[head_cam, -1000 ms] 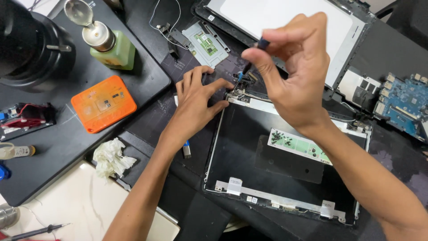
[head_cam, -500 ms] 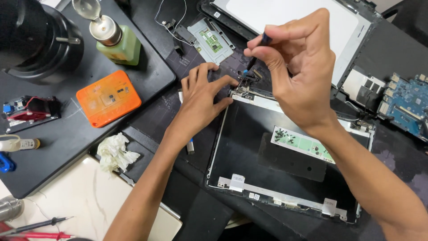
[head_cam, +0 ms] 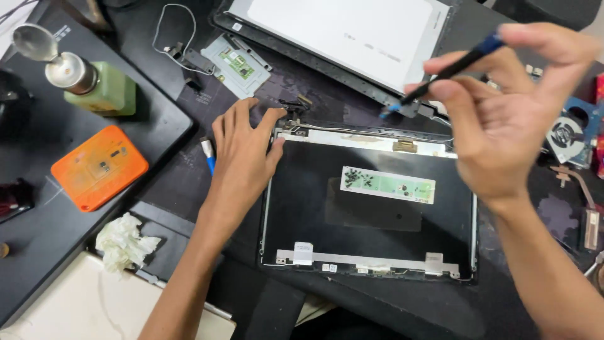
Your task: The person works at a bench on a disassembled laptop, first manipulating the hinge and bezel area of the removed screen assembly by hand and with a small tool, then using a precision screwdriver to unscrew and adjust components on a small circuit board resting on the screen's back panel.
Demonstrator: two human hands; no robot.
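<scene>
Screwdriver (head_cam: 450,68), pinched in right hand (head_cam: 503,119), has lifted off lid (head_cam: 368,208); left hand (head_cam: 242,154) stays flat, open.

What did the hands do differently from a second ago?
The right hand lifted the screwdriver up and off to the right, away from the corner of the black lid where its tip had been working. It keeps its grip on the tool. The left hand stayed flat at the lid's top-left corner. The orange box and green bottle did not move on the bench.
</scene>
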